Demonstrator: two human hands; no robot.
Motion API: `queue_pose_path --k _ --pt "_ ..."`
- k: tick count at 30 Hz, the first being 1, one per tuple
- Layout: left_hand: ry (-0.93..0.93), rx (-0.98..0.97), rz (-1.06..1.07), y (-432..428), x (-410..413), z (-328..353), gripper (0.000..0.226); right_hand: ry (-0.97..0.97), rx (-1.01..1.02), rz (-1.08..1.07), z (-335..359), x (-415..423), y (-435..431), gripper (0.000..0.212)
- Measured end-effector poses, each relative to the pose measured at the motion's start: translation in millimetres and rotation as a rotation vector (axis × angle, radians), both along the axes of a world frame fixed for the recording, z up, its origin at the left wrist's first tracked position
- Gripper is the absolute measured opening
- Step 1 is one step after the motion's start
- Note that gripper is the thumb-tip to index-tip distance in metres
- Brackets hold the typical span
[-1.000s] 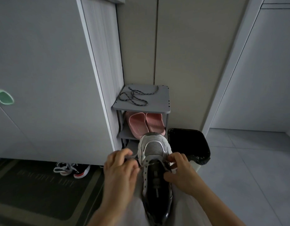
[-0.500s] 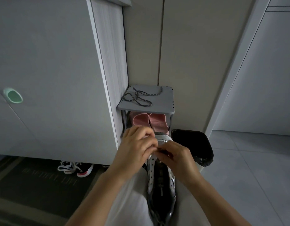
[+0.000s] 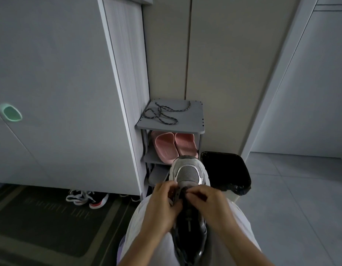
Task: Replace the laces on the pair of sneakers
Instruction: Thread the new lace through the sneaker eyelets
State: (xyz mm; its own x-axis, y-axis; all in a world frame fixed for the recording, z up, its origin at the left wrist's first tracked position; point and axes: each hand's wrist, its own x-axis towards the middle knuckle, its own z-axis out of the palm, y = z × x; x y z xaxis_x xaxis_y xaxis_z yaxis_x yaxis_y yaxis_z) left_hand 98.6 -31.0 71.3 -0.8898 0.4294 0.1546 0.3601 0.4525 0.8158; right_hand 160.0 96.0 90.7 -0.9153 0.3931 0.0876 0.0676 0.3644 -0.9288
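Both hands have dropped back from the toe to the sneaker (image 3: 189,175) eyelets. The left hand (image 3: 162,206) and right hand (image 3: 206,204) are pinching there, likely threading a lace; what they are gripping cannot be made out.

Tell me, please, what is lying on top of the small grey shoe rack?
A dark speckled lace lies loosely coiled on the rack's top shelf. Pink slippers sit on the shelf below; the sneaker hides the lower shelves.
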Motion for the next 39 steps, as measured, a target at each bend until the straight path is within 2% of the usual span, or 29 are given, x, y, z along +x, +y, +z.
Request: queue_pose_path --k 3,6,11,15,20,24,30,36,39 --pt "-0.048 0.11 0.047 -2 0 1 0.034 -0.016 0.347 -0.059 -12 -7 -6 0.008" --pt "-0.061 0.169 0.052 -3 2 6 0.042 0.008 0.656 -0.149 -12 -14 -11 0.007" --pt "-0.083 0.215 0.087 -3 5 5 0.048 0.093 0.905 -0.211 -16 -19 -14 0.021" --pt "-0.078 0.23 0.086 -3 7 4 0.036 0.106 0.99 -0.173 -17 -20 -12 0.033" --pt "-0.047 0.214 0.094 -2 7 2 0.028 0.153 0.986 -0.139 -21 -19 -9 0.033" --pt "-0.043 0.209 0.124 -2 7 2 0.028 0.213 0.849 -0.15 -34 -22 -12 0.018" --pt "-0.061 0.221 0.126 0 11 1 0.027 0.218 0.757 -0.167 -36 -24 -16 0.02" --pt "-0.205 0.24 0.13 0 2 -4 0.027 0.21 0.471 -0.097 -40 -24 -10 0.019" --pt "-0.198 0.231 0.143 3 -1 -1 0.025 0.155 0.468 -0.071 -39 -23 -12 0.022"
